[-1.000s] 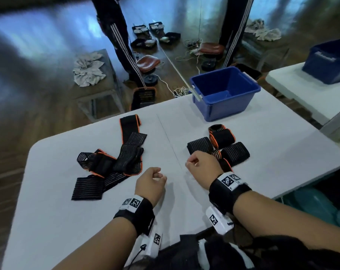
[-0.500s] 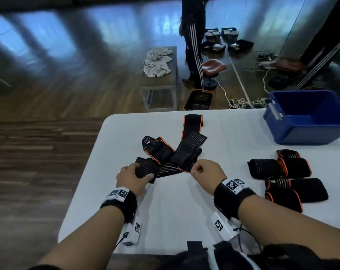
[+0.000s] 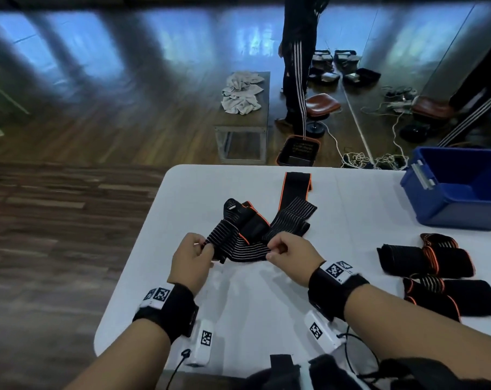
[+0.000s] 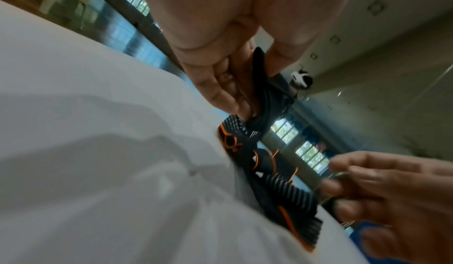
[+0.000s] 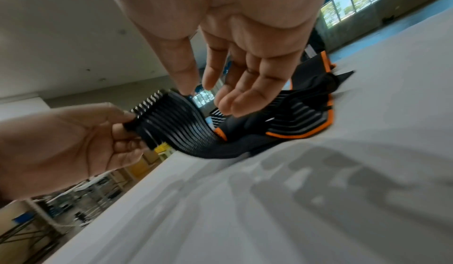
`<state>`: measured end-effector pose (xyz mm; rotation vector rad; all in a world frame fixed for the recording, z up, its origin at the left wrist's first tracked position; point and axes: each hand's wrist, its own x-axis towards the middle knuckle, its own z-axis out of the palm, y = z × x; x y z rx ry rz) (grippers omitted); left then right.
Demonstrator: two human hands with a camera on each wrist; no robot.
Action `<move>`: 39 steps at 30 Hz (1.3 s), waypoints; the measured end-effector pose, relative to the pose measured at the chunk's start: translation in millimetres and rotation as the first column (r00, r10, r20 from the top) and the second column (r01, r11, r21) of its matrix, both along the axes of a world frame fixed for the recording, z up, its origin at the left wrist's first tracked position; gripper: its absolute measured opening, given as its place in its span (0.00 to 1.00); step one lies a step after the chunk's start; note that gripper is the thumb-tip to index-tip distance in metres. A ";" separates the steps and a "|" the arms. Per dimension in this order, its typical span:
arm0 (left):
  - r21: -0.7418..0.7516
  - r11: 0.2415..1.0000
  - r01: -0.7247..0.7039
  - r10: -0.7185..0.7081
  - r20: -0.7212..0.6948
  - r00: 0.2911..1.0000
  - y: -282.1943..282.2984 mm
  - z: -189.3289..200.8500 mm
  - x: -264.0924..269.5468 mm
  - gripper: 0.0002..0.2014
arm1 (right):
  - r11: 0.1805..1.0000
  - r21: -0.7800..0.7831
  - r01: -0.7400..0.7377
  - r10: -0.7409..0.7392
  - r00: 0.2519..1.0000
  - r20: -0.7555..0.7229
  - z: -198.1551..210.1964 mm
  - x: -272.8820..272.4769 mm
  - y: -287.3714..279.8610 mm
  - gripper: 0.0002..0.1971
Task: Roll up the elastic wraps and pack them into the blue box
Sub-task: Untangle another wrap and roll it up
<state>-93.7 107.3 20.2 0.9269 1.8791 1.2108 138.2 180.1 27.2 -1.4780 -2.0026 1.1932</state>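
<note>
Unrolled wraps (image 3: 269, 220): black, thin white stripes, orange edging. Rolled wraps (image 3: 435, 277): same black with orange trim. Box (image 3: 452, 209) blue, table (image 3: 266, 299) plain white, wristbands (image 3: 171, 308) black with white checker tags.

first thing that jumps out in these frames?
Both hands at the table's near-left: the left hand pinches one end of a black striped elastic wrap, the right hand at its other side, with a tangled pile of orange-edged wraps just beyond. Rolled wraps sit in a cluster to the right, and the blue box stands at the far right.
</note>
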 end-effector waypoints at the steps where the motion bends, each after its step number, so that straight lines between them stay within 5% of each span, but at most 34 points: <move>1: 0.032 0.999 -0.014 0.011 0.076 0.997 -3.4 4.6 0.1 0.05 | 1.000 -0.016 -0.027 0.026 0.999 -0.039 0.9 -6.9 -1.5 0.09; 8: 0.095 0.995 0.020 -0.045 0.270 0.962 -29.5 35.5 2.7 0.02 | 0.991 0.077 -0.107 0.118 0.979 -0.167 7.3 -48.4 -17.4 0.33; 10: 0.093 0.995 0.023 -0.045 0.243 0.969 -38.8 39.4 0.7 0.03 | 0.990 0.097 -0.105 0.126 0.964 -0.235 12.7 -55.2 -21.3 0.30; 14: 0.083 0.996 0.033 -0.042 0.110 0.993 -58.6 40.9 -5.4 0.11 | 0.983 0.153 -0.100 0.132 0.968 -0.215 18.6 -66.8 -26.9 0.04; 18: 0.052 0.999 0.014 -0.012 -0.046 0.999 -72.7 35.4 -10.5 0.11 | 0.977 0.193 -0.086 0.125 0.971 -0.203 14.2 -72.0 -36.6 0.14; 20: 0.061 0.998 0.026 -0.024 -0.023 0.999 -76.9 36.3 -8.5 0.04 | 0.977 0.181 -0.110 0.142 0.973 -0.180 11.0 -71.2 -42.5 0.13; 22: 0.062 0.995 0.082 -0.080 -0.030 0.996 -79.0 33.1 -4.9 0.16 | 0.977 0.171 -0.124 0.152 0.976 -0.157 5.7 -68.7 -47.9 0.13; 26: 0.063 0.987 0.149 -0.139 -0.142 0.980 -74.1 30.7 0.1 0.05 | 0.980 0.128 -0.150 0.168 0.975 -0.143 -1.2 -57.1 -53.7 0.12; 30: 0.081 0.991 0.107 -0.095 -0.141 0.985 -63.5 35.2 -0.2 0.09 | 0.981 0.048 -0.188 0.190 0.981 -0.032 -7.7 -33.9 -48.8 0.13; 39: 0.102 0.992 0.074 -0.060 -0.141 0.988 -40.4 43.1 -14.0 0.16 | 0.973 0.053 0.226 -0.231 0.965 0.122 -14.5 26.2 43.7 0.08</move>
